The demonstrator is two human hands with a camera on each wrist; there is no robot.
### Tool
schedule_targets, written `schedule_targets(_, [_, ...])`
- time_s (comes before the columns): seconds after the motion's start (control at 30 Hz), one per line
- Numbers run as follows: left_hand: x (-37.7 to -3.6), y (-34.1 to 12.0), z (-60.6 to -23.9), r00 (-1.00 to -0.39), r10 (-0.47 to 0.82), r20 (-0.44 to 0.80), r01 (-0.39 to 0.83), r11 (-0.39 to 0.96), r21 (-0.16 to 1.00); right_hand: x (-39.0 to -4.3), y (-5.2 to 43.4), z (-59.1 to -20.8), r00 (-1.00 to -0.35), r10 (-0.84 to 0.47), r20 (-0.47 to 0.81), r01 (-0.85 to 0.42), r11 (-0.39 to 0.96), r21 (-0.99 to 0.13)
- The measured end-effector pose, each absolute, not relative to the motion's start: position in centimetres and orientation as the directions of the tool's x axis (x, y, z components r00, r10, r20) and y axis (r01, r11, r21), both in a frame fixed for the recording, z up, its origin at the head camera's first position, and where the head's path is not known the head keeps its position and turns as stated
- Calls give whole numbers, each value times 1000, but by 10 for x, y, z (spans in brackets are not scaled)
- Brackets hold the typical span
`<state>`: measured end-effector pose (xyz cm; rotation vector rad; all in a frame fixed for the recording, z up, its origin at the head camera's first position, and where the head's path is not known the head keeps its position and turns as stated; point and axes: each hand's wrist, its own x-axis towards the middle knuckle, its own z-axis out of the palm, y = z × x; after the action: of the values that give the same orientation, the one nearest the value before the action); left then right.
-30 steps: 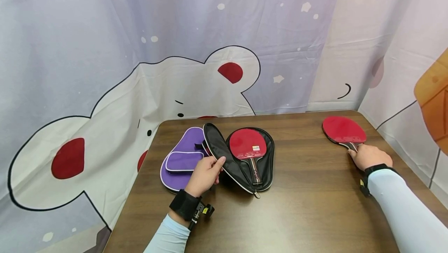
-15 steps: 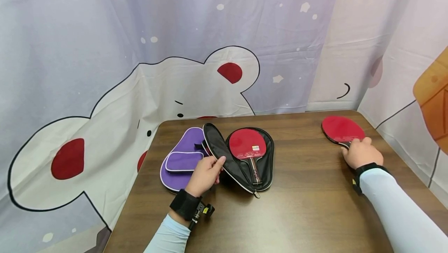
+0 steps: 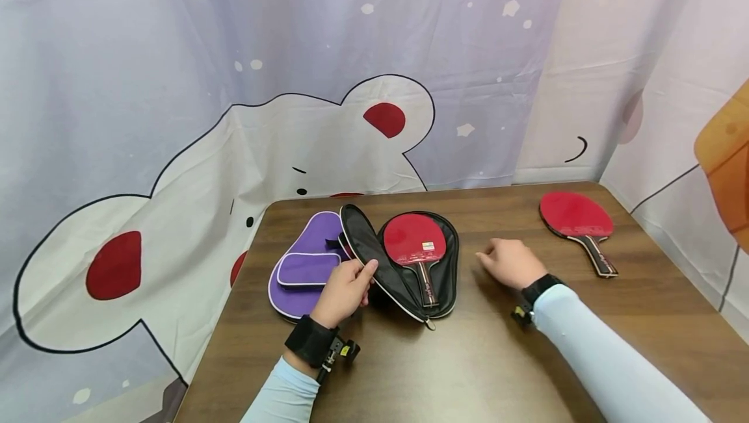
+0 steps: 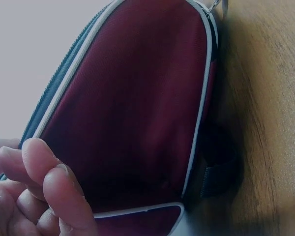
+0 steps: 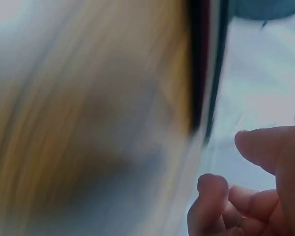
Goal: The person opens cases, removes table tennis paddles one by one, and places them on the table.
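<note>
Head view alone shows the left hand (image 3: 342, 293) grasping the open case (image 3: 404, 267) flap over one paddle (image 3: 414, 241), the right hand (image 3: 509, 263) loosely curled, empty, between case and spare paddle (image 3: 576, 218) near the table (image 3: 497, 358) edge.

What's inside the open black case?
A red paddle lies in the black case, handle toward the zipper end. The left hand holds the lid open. Whatever is beneath the paddle is hidden.

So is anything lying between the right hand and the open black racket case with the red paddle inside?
Nothing visible: only bare brown wooden table separates the right hand from the open black racket case. The second red paddle lies behind the hand, at the table's right.
</note>
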<state>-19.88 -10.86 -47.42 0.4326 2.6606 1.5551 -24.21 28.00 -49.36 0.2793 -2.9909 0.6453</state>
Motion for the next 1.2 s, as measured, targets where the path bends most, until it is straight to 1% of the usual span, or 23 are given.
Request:
schedule_targets(0.1, [-198,-108,-473,-961,252,116,225,462,858,-240,243,-493,-966,-226,126,-259,863,-434])
schedule_targets(0.23, [-198,-107,-473,-961,248,121,228,464,856,-237,203,-491,-953,-278,121,-302,840,-450])
schedule_targets(0.3, [-198,-106,-473,-961,248,124,230,464,856,-235,187,-491,-953,-285,103,-300,843,-446])
schedule_targets(0.47, [-198,-104,-473,-959,257,123,233,458,858,-232,162,-498,-963,-267,40,-261,883,-389])
schedule_targets(0.67, [-198,-103,-474,-958,257,127,236,455,859,-232,148,-501,-968,-249,42,-249,914,-320])
schedule_targets(0.83, [-198,-105,-477,-959,256,119,229,457,860,-231,143,-503,-971,-240,14,-232,921,-313])
schedule_targets(1.2, [-200,-108,-478,-957,266,113,230,461,857,-234,144,-506,-974,-228,15,-222,928,-298])
